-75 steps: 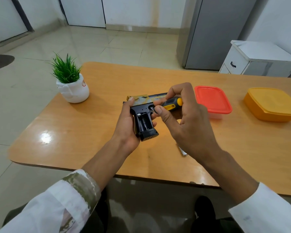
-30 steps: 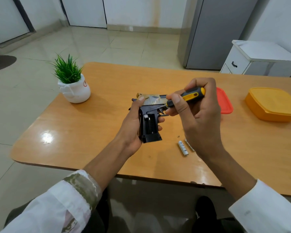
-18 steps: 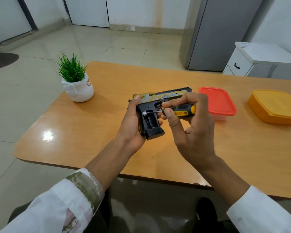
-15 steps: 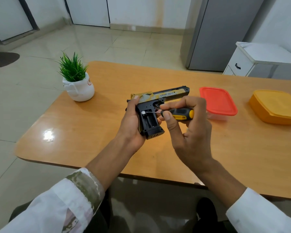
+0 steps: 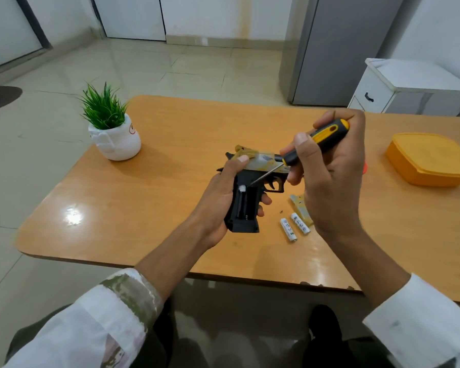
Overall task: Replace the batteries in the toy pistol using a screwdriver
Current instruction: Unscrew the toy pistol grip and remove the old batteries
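Note:
My left hand (image 5: 218, 197) grips the black and gold toy pistol (image 5: 246, 205) by its grip, above the table, with the open battery compartment facing up. A battery's white end shows at the top of the compartment. My right hand (image 5: 327, 179) holds the yellow and black screwdriver (image 5: 319, 142) tilted, its tip at the top of that compartment. Two white batteries (image 5: 294, 227) lie on the table just right of the pistol. The compartment cover (image 5: 300, 208) lies beside them, partly hidden by my right hand.
A potted green plant (image 5: 112, 128) stands at the table's far left. An orange lidded container (image 5: 433, 158) sits at the right. A red lid is almost wholly hidden behind my right hand. A grey fridge and white cabinet stand beyond the wooden table (image 5: 149, 208).
My right hand has lifted and tilted the screwdriver from level to slanting down into the compartment. Two batteries on the table have come into view. The pistol has turned slightly.

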